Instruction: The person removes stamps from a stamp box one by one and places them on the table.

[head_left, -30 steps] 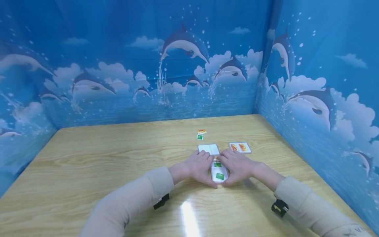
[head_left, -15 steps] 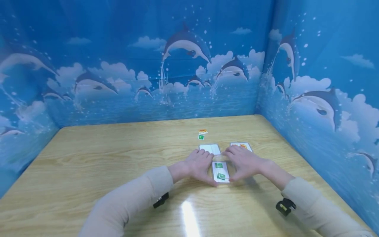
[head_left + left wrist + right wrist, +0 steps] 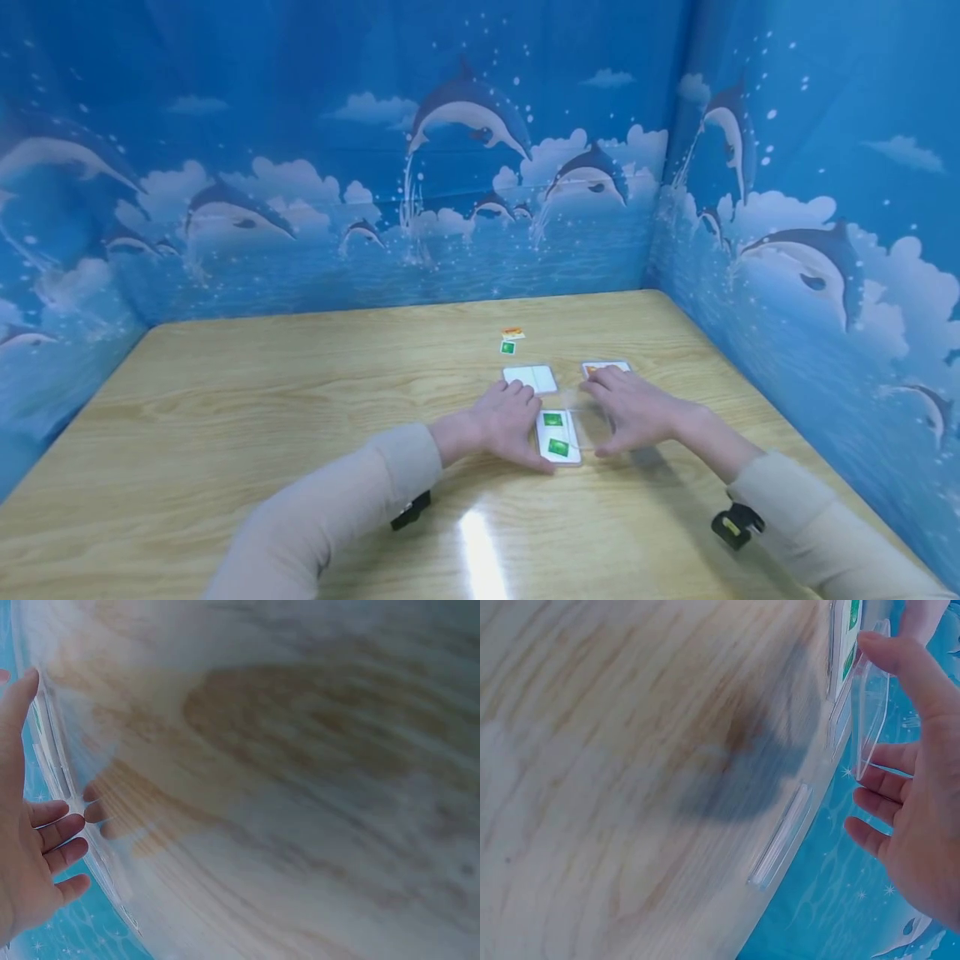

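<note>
Box (image 3: 555, 434): right of left hand (image 3: 507, 423). Cover (image 3: 587, 425): in right hand (image 3: 636, 408). Second box (image 3: 531, 378): beyond left; third box (image 3: 613, 365): beyond right; papers (image 3: 513, 332): farthest.

Both arms (image 3: 337, 508) reach forward, angling inward. The left hand (image 3: 506, 422) has its thumb spread from its fingers; the right hand (image 3: 637, 408) grips lengthwise between thumb (image 3: 911, 664) and fingers (image 3: 877, 804).

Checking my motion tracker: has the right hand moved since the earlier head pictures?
Yes. Judged against the blank white card in the head view, the right hand has moved rightward, away from it, holding a clear cover.
</note>
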{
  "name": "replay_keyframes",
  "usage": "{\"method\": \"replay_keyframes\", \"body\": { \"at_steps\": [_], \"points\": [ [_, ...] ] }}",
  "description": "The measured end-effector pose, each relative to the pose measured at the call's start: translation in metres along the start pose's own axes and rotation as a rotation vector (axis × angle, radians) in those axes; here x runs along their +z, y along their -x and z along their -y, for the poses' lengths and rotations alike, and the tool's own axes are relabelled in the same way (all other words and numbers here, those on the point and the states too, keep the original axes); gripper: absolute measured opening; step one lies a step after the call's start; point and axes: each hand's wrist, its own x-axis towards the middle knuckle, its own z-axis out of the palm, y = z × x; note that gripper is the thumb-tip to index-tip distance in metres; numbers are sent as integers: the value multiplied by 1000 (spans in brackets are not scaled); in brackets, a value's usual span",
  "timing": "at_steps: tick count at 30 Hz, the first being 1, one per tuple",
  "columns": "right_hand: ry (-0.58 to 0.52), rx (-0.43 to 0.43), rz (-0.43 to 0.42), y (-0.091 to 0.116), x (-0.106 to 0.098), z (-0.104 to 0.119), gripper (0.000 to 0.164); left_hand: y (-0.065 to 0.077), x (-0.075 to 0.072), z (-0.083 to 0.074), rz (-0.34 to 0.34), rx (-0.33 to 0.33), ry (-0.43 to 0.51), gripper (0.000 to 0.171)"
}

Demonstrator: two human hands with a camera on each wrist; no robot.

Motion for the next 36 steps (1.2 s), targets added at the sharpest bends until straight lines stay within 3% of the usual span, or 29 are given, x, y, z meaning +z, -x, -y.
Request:
{"method": "replay_keyframes", "body": {
  "at_steps": [4, 18, 28, 36],
  "points": [
    [-2, -10, -23, 2, 1, -2, 88, 2, 1, 2, -1, -3, -8, 96],
    [-7, -20, 18, 11, 4, -9, 91, 4, 4, 4, -27, 16, -44, 93],
    [-43, 37, 131, 19, 3, -7, 81, 5, 5, 5, -22, 19, -44, 90],
    [-72, 84, 182, 21, 5, -4, 82, 5, 7, 4, -20, 15, -48, 92]
  ]
}}
